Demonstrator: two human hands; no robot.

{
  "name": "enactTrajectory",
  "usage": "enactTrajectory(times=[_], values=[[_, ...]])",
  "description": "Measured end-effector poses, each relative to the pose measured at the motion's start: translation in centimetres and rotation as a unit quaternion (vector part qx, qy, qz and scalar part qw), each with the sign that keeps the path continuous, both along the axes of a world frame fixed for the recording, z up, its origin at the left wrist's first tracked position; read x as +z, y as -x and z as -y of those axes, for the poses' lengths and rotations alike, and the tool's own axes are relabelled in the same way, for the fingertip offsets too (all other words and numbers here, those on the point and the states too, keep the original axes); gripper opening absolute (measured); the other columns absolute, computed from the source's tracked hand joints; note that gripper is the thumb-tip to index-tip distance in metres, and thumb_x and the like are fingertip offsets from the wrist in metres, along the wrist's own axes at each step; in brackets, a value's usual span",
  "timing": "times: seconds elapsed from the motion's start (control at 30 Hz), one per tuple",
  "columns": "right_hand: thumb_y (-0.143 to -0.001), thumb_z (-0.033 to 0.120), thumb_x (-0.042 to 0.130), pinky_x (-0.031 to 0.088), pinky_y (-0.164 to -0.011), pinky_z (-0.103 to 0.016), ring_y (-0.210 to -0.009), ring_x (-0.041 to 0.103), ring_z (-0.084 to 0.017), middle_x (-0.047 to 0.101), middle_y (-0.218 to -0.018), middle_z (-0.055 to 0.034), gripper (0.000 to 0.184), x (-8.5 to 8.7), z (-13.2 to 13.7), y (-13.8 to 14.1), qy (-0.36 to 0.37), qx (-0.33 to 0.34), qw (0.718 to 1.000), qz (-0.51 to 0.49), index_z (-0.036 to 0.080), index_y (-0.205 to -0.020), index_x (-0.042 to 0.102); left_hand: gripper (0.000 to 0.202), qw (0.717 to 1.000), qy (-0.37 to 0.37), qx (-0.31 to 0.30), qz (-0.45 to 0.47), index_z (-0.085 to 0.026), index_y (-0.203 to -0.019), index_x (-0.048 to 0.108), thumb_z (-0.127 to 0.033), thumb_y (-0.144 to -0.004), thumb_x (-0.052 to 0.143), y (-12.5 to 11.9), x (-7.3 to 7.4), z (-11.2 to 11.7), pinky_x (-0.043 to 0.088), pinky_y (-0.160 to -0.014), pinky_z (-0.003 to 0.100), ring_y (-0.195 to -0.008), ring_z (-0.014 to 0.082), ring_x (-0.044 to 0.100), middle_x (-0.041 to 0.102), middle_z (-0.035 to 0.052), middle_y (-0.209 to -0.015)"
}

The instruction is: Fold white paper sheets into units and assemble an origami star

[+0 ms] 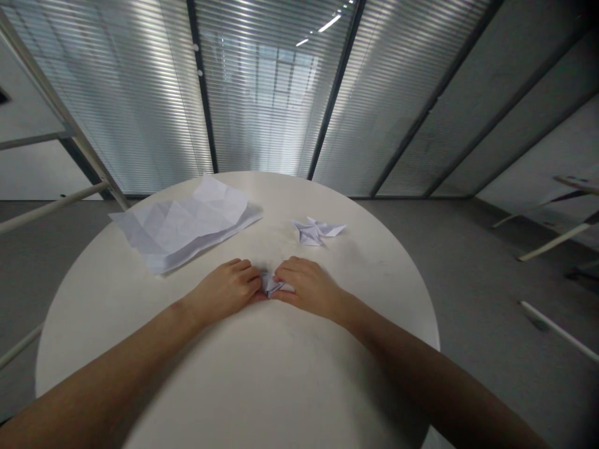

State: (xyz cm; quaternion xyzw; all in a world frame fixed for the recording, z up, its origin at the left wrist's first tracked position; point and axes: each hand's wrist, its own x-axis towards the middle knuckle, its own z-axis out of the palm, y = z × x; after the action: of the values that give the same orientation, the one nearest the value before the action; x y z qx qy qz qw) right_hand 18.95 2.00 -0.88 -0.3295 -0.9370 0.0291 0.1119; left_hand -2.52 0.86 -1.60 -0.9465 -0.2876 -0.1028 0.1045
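Note:
Between my two hands, low over the middle of the round white table [262, 374], is a small piece of folded white paper [270, 284]. My left hand [236, 285] is closed on its left side, the fingers curled. From the right, my right hand [302, 284] pinches the same paper between thumb and fingers. Much of the folded paper is hidden by the fingers, so its full shape cannot be made out. Just beyond my right hand lies a folded paper figure [314, 231] with pointed tips, touched by neither hand.
Creased white paper sheets [187, 221] lie at the table's far left, one edge raised. Behind the table stands a glass partition with blinds [266, 93]. A white metal frame [79, 140] rises at the left; table legs [555, 242] stand on the grey floor at right.

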Motion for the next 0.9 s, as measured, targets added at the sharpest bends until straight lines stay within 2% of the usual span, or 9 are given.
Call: enactTrajectory(times=[0.17, 0.3, 0.37, 0.47, 0.57, 0.63, 0.73, 0.83, 0.9], values=[[-0.087, 0.030, 0.058, 0.041, -0.079, -0.031, -0.086, 0.056, -0.019, 0.066, -0.090, -0.0070, 0.016, -0.2, -0.5, -0.2, -0.003, 0.005, 1.000, 0.004, 0.016, -0.090, 0.065, 0.017, 0.997, -0.057, -0.051, -0.025, -0.013, -0.103, 0.057, -0.015, -0.093, 0.043, -0.4, -0.2, 0.3, 0.045, -0.064, 0.032, -0.068, 0.0173, 0.056, 0.061, 0.0049, -0.076], [-0.089, 0.028, 0.055, 0.041, -0.080, -0.031, -0.088, 0.056, -0.019, 0.066, -0.090, -0.0071, 0.016, -0.3, -0.6, -0.4, 0.014, 0.007, 1.000, -0.016, 0.016, -0.092, 0.065, 0.018, 0.994, -0.083, -0.068, -0.033, -0.010, -0.102, 0.056, -0.009, -0.091, 0.042, -0.5, -0.4, 0.4, 0.047, -0.063, 0.031, -0.069, 0.0183, 0.060, 0.064, 0.0068, -0.077], [-0.088, 0.033, 0.057, 0.041, -0.082, -0.032, -0.090, 0.056, -0.019, 0.066, -0.093, -0.0073, 0.019, -0.5, -0.7, -0.6, 0.030, 0.008, 0.999, -0.044, 0.017, -0.096, 0.065, 0.017, 0.995, -0.080, -0.062, 0.003, -0.010, -0.101, 0.056, -0.010, -0.090, 0.043, -0.3, -0.6, 0.2, 0.049, -0.064, 0.031, -0.070, 0.0184, 0.062, 0.065, 0.0075, -0.077], [-0.078, 0.044, 0.066, 0.041, -0.084, -0.033, -0.093, 0.056, -0.021, 0.065, -0.098, -0.0080, 0.037, -0.7, -0.8, -0.6, 0.054, 0.011, 0.994, -0.091, 0.017, -0.103, 0.063, 0.019, 0.993, -0.055, -0.028, 0.100, -0.012, -0.104, 0.057, -0.014, -0.089, 0.045, 0.0, -0.7, -0.1, 0.050, -0.067, 0.030, -0.071, 0.0177, 0.064, 0.067, 0.0077, -0.080], [-0.078, 0.037, 0.068, 0.042, -0.078, -0.030, -0.086, 0.057, -0.018, 0.066, -0.092, -0.0055, 0.028, -0.9, -1.0, -0.3, 0.090, -0.022, 0.983, -0.159, 0.017, -0.098, 0.065, 0.021, 0.976, 0.007, 0.030, 0.214, -0.013, -0.103, 0.061, -0.016, -0.087, 0.046, 0.3, -0.6, -0.3, 0.049, -0.064, 0.025, -0.067, 0.0149, 0.063, 0.069, 0.0059, -0.080], [-0.081, 0.029, 0.064, 0.042, -0.068, -0.025, -0.074, 0.057, -0.014, 0.066, -0.082, -0.0020, 0.015, -0.9, -1.0, 0.1, 0.140, -0.066, 0.960, -0.232, 0.018, -0.090, 0.066, 0.021, 0.947, 0.091, 0.084, 0.297, -0.015, -0.099, 0.064, -0.018, -0.086, 0.048, 0.2, -0.4, -0.3, 0.047, -0.060, 0.022, -0.063, 0.0126, 0.062, 0.069, 0.0033, -0.077], [-0.077, 0.028, 0.065, 0.038, -0.055, -0.022, -0.059, 0.053, -0.011, 0.063, -0.069, 0.0014, 0.011, -1.0, -0.9, 0.5, 0.231, -0.119, 0.899, -0.352, 0.017, -0.080, 0.066, 0.019, 0.872, 0.241, 0.139, 0.404, -0.016, -0.094, 0.066, -0.024, -0.085, 0.050, -0.1, -0.3, -0.1, 0.047, -0.058, 0.020, -0.063, 0.0122, 0.061, 0.069, 0.0016, -0.075], [-0.072, 0.030, 0.067, 0.033, -0.047, -0.021, -0.050, 0.046, -0.008, 0.057, -0.060, 0.0037, 0.014, -1.0, -0.9, 0.7, 0.304, -0.136, 0.841, -0.427, 0.017, -0.076, 0.064, 0.022, 0.779, 0.378, 0.125, 0.485, -0.015, -0.092, 0.065, -0.033, -0.084, 0.055, -0.5, -0.4, 0.1, 0.048, -0.060, 0.022, -0.066, 0.0132, 0.061, 0.068, 0.0028, -0.078], [-0.068, 0.029, 0.069, 0.030, -0.044, -0.021, -0.046, 0.042, -0.008, 0.054, -0.055, 0.0050, 0.015, -1.0, -0.7, 0.9, 0.328, -0.151, 0.819, -0.446, 0.017, -0.074, 0.063, 0.022, 0.728, 0.436, 0.105, 0.518, -0.015, -0.088, 0.065, -0.035, -0.081, 0.061, -0.7, -0.5, 0.1, 0.048, -0.060, 0.022, -0.064, 0.0119, 0.060, 0.067, 0.0016, -0.074]])
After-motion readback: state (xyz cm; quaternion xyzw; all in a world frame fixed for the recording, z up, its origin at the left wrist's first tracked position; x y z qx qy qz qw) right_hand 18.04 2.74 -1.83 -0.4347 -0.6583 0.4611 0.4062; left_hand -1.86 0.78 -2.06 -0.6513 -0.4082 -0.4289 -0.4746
